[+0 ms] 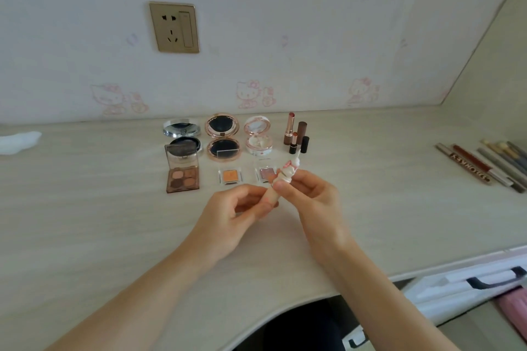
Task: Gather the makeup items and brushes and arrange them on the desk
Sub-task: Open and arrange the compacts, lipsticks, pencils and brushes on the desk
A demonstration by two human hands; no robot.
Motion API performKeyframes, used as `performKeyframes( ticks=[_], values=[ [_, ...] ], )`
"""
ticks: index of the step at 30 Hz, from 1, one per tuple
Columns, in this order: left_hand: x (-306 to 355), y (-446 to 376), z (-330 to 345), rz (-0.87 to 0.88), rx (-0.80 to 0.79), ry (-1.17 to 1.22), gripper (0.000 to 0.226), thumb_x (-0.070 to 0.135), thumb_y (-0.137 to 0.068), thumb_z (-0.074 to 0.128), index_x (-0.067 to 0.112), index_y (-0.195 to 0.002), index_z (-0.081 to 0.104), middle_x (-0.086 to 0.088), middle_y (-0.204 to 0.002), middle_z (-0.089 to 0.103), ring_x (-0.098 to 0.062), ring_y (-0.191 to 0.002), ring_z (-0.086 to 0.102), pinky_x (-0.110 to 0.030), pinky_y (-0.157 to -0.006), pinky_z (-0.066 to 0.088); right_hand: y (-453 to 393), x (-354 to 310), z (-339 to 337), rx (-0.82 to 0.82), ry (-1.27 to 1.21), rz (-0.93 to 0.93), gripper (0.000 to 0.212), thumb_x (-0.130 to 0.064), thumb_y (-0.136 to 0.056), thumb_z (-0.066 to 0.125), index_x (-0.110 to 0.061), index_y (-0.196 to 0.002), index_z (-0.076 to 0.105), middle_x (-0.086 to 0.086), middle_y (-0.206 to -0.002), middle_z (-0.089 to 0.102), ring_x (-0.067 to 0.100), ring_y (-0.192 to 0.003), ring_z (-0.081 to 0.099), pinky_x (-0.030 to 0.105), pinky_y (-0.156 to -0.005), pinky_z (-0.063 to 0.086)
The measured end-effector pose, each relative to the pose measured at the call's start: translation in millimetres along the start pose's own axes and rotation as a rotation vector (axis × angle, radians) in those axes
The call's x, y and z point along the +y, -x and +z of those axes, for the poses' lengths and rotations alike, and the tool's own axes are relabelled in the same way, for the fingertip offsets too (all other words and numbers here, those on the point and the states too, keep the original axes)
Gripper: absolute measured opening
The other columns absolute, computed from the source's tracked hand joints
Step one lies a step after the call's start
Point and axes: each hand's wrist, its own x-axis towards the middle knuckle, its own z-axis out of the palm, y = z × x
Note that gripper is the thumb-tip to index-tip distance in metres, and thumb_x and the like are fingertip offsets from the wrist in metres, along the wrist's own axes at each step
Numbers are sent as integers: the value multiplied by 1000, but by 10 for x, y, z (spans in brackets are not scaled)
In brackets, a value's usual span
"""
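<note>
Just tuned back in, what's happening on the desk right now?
A person holds a small cream tube with a pink-and-white figure cap in both hands above the desk: the left hand grips the body, the right hand pinches near the cap. Behind it, three open compacts, three eyeshadow palettes and a few lipsticks already stand in rows by the wall. A bundle of pencils and brushes lies apart at the right.
</note>
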Motion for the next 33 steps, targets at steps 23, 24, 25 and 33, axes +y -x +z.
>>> performKeyframes(
  ticks=[23,24,25,33],
  values=[
    [14,35,30,104,195,-242,22,17,-87,67,22,-109,68,13,-97,70,-6,-94,63,-24,-85,49,11,26,-5,15,49,-120,13,-16,-78,74,-20,-91,70,-5,-90,72,15,-91,67,29,-85,52],
    [14,29,24,95,192,-236,22,18,-88,66,21,-109,68,12,-98,70,-6,-95,63,-24,-85,49,12,30,-13,1,21,-105,21,-14,-80,72,-20,-100,70,0,-97,73,18,-98,68,29,-87,53],
    [13,23,20,85,189,-229,21,18,-89,65,21,-109,68,12,-98,70,-6,-94,63,-24,-85,50,10,30,-14,-13,-12,-85,29,-12,-81,71,-20,-109,68,4,-103,73,22,-103,67,30,-90,53],
    [19,38,43,104,154,-267,21,18,-86,69,20,-107,68,13,-96,70,-5,-93,63,-21,-84,49,12,41,-1,68,66,-66,23,-19,-73,75,-23,-96,71,-2,-84,72,15,-87,67,31,-83,52]
  ],
)
